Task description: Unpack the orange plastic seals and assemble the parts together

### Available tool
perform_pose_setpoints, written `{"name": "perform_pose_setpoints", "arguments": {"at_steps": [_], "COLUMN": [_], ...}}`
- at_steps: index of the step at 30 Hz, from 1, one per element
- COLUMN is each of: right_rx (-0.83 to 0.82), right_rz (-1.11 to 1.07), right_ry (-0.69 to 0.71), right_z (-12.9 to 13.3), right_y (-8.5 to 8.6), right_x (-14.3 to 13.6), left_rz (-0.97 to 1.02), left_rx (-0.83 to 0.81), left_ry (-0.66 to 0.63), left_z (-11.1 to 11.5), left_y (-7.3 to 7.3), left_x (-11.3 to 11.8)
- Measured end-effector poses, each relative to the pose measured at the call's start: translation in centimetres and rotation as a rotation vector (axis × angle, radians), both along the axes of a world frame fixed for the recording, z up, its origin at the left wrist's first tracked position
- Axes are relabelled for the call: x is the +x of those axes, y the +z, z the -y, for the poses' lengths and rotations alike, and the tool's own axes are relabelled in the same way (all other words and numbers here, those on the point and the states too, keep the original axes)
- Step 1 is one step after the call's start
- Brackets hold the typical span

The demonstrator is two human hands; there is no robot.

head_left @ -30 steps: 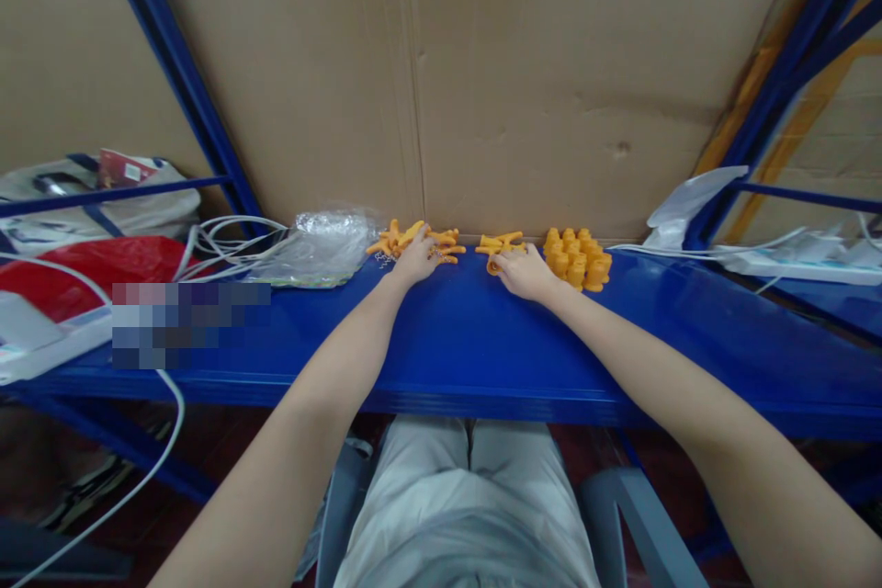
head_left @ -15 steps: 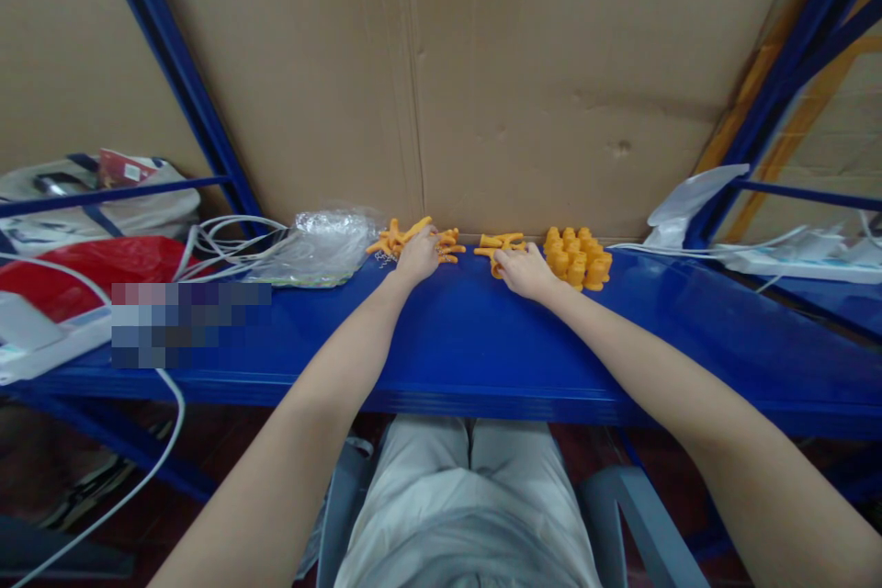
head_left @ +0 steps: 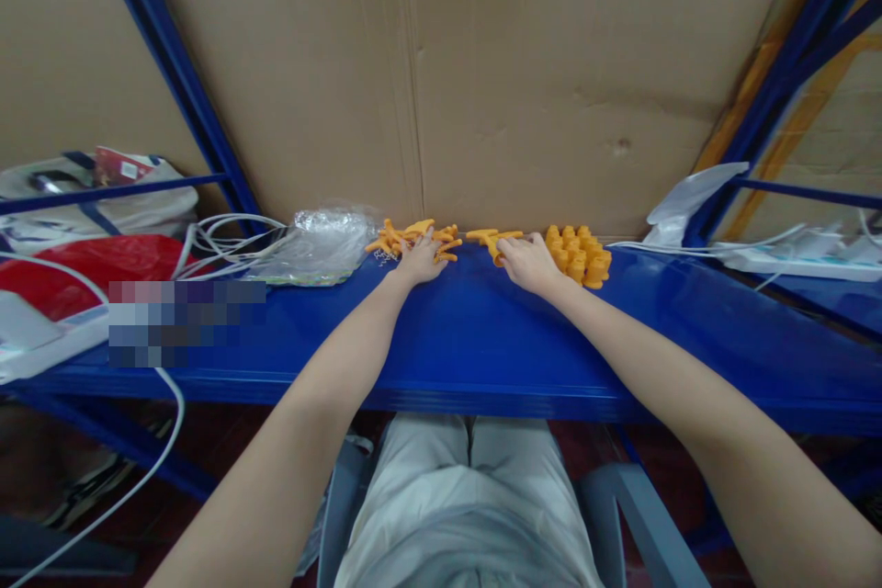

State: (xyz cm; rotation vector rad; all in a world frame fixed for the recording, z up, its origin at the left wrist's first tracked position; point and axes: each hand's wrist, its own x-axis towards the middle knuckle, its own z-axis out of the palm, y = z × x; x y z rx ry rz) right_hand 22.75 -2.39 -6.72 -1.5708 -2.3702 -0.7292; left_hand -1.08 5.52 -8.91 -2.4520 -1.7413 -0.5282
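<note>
A dozen or so upright orange pieces (head_left: 577, 254) stand packed in a block on the blue table (head_left: 475, 340), and this block serves as the landmark. Just left of the block, a few loose orange pieces (head_left: 486, 236) lie on the table, and the person's right hand (head_left: 529, 262) sits between them and the block. Its fingers are bent and reach the nearest loose piece; whether they pinch it, one cannot tell. Farther left of the block is a tangled orange pile (head_left: 392, 239) of branching pieces, with thin metallic bits at its left edge. The left hand (head_left: 420, 262) lies over the near side of this pile, its fingers somewhat spread among the pieces; whether it grips any of them, one cannot tell.

Beyond the pile, still left of the block, lies a clear plastic bag (head_left: 323, 248), then looped white cables (head_left: 238, 219), a red bag (head_left: 130, 262) and a pale fabric bag (head_left: 165, 202). Well right of the block are a white sheet-like object (head_left: 689, 209) and a white power strip (head_left: 806, 266). A cardboard panel (head_left: 551, 73) rises behind the block. Nearer the person than the block, the table's front edge crosses above pale trousers (head_left: 441, 478).
</note>
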Motion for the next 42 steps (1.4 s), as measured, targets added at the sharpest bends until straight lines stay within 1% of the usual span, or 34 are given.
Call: {"name": "perform_pose_setpoints", "arguments": {"at_steps": [4, 9, 12, 15, 18, 22, 27, 31, 33, 37, 42], "right_rx": [-0.003, 0.017, 0.015, 0.008, -0.009, -0.007, 0.02, 0.013, 0.027, 0.096, 0.148], "right_rz": [-0.013, -0.017, -0.016, -0.012, -0.008, -0.015, -0.009, -0.007, -0.011, -0.007, 0.011], "right_ry": [0.012, 0.055, 0.06, 0.051, 0.031, 0.027, 0.042, 0.036, 0.052, 0.104, 0.16], "right_z": [-0.1, -0.3, -0.4, -0.4, -0.2, -0.2, -0.3, -0.4, -0.5, -0.7, -0.4], "right_y": [-0.1, -0.3, -0.4, -0.3, -0.1, -0.1, -0.2, -0.1, -0.1, -0.1, 0.3], "right_x": [0.2, 0.3, 0.2, 0.1, 0.0, 0.0, 0.1, 0.2, 0.3, 0.4, 0.5], "left_rz": [0.008, 0.056, 0.069, 0.064, 0.062, 0.098, 0.096, 0.113, 0.126, 0.14, 0.047], "left_rx": [0.048, 0.173, 0.205, 0.205, 0.242, 0.278, 0.296, 0.279, 0.277, 0.354, 0.385], "left_ry": [-0.013, -0.099, -0.123, -0.126, -0.126, -0.092, -0.103, -0.086, -0.107, -0.235, -0.359], "left_z": [-0.4, -2.2, -2.9, -2.8, -2.4, -2.2, -2.3, -1.6, -1.1, 0.5, 2.8], "left_y": [-0.4, -1.6, -1.9, -1.8, -1.4, -1.0, -1.1, -1.1, -0.8, 0.2, 1.5], "left_x": [-0.2, -1.1, -1.3, -1.1, -0.8, -0.8, -0.9, -0.3, 0.2, 1.3, 3.1]}}
